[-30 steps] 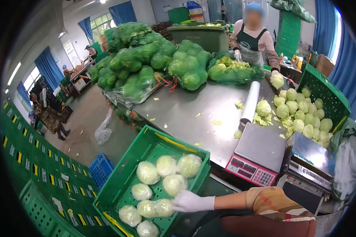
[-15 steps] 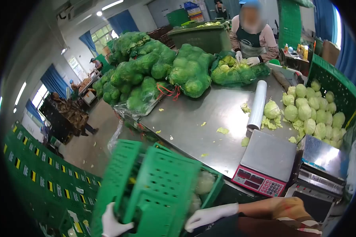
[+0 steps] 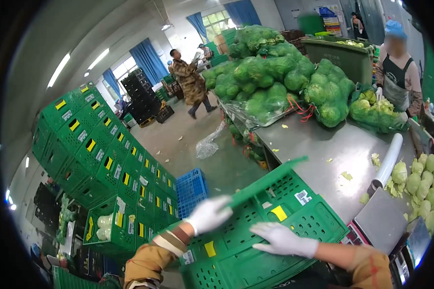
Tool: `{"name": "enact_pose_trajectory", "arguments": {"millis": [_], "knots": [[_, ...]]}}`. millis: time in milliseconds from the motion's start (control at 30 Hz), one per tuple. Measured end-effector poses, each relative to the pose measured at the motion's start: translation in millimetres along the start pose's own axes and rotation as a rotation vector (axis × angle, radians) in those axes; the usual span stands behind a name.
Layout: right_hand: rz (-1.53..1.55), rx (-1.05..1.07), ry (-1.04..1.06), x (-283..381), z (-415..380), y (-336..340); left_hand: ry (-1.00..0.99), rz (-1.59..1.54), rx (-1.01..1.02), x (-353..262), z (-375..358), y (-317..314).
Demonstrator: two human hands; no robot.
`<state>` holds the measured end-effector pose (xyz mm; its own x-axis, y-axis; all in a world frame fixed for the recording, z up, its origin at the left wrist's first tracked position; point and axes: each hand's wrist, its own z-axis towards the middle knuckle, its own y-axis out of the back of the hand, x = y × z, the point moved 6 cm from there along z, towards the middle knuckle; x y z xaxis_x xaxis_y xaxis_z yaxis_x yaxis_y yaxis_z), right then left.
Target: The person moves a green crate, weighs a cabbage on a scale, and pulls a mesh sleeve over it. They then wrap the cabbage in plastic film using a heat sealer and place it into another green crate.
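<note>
A green perforated crate (image 3: 255, 260) with yellow labels fills the lower middle of the view, close to the body. My white-gloved left hand (image 3: 210, 214) is over its left part, near a raised green panel edge; motion blur hides what its fingers do. My white-gloved right hand (image 3: 279, 238) lies on the crate's green surface, fingers spread, below a yellow label. The crate's inside cannot be made out.
Stacked green crates (image 3: 123, 178) stand left, with a blue crate (image 3: 192, 188) beside them. Bagged cabbages (image 3: 265, 72), a plastic roll (image 3: 388, 159) and a scale (image 3: 381, 216) are on the metal table (image 3: 313, 149). A co-worker (image 3: 400, 72) stands behind; another person (image 3: 188, 79) walks.
The view has swung left. My left hand has come up from the crate's lower side, and my right hand now rests on the green surface. The crate panels lie flatter.
</note>
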<state>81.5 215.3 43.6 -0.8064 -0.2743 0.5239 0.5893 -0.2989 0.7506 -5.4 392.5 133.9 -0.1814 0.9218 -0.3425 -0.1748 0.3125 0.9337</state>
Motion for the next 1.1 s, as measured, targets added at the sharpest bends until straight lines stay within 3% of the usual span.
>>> {"name": "enact_pose_trajectory", "arguments": {"millis": [67, 133, 167, 233, 300, 333, 400, 467, 533, 567, 600, 667, 767, 800, 833, 867, 933, 967, 1033, 1067, 1100], "knots": [[-0.049, 0.149, 0.094, -12, 19, -49, 0.005, 0.21, -0.198, 31, 17, 37], [-0.154, 0.328, 0.139, -11, 22, -87, 0.104, 0.313, -0.232, 60, 30, 57], [-0.156, 0.334, 0.138, -8, 22, -90, 0.11, 0.278, -0.241, 67, 30, 59], [-0.138, 0.604, 0.006, 13, 22, -73, 0.129, 0.227, -0.252, 63, 26, 58], [-0.109, 0.599, 0.056, 42, 37, -38, -0.143, 0.597, -0.533, 14, 10, 64], [-0.083, 0.577, 0.103, 57, 45, -19, -0.309, 0.76, -0.53, 12, 1, 51], [-0.041, 0.556, 0.182, 90, 48, 16, -0.511, 0.681, -0.388, -23, -27, 32], [0.082, 0.788, 0.205, 122, 47, 44, -0.527, 0.468, -0.208, -31, -60, -11], [0.391, 1.037, 0.375, 141, 48, 47, -0.518, 0.314, 0.105, -40, -103, -64], [0.621, 1.397, 0.319, 141, 32, 25, -0.491, 0.208, 0.19, -44, -127, -86], [0.622, 1.396, 0.323, 134, 27, 11, -0.462, 0.102, 0.276, -47, -150, -106], [0.936, 1.302, -0.048, 109, 22, -11, -0.449, 0.09, 0.38, -50, -188, -134], [-0.118, 0.962, 0.539, 31, -3, -43, -0.391, 0.12, 0.361, -50, -191, -134], [-0.259, 1.105, 0.609, 4, -22, -53, -0.398, 0.144, 0.402, -52, -186, -135], [-0.127, 0.954, 0.659, -7, -27, -43, -0.423, 0.107, 0.37, -57, -175, -129], [-0.111, 0.986, 0.667, -11, -30, -38, -0.477, 0.069, 0.243, -59, -165, -124], [-0.156, 0.796, 0.673, -16, -17, -20, -0.391, 0.08, 0.454, -58, -158, -128], [-0.146, 0.832, 0.699, -6, -14, -14, -0.393, 0.045, 0.407, -60, -158, -122], [-0.282, 0.965, 0.453, 7, -2, -8, -0.383, -0.036, 0.287, -60, -162, -106], [-0.13, 0.649, 0.586, 10, 5, 3, -0.362, -0.018, 0.259, -62, -160, -89], [-0.107, 0.658, 0.558, 12, 11, 12, -0.309, -0.077, 0.214, -61, -163, -69]]}}
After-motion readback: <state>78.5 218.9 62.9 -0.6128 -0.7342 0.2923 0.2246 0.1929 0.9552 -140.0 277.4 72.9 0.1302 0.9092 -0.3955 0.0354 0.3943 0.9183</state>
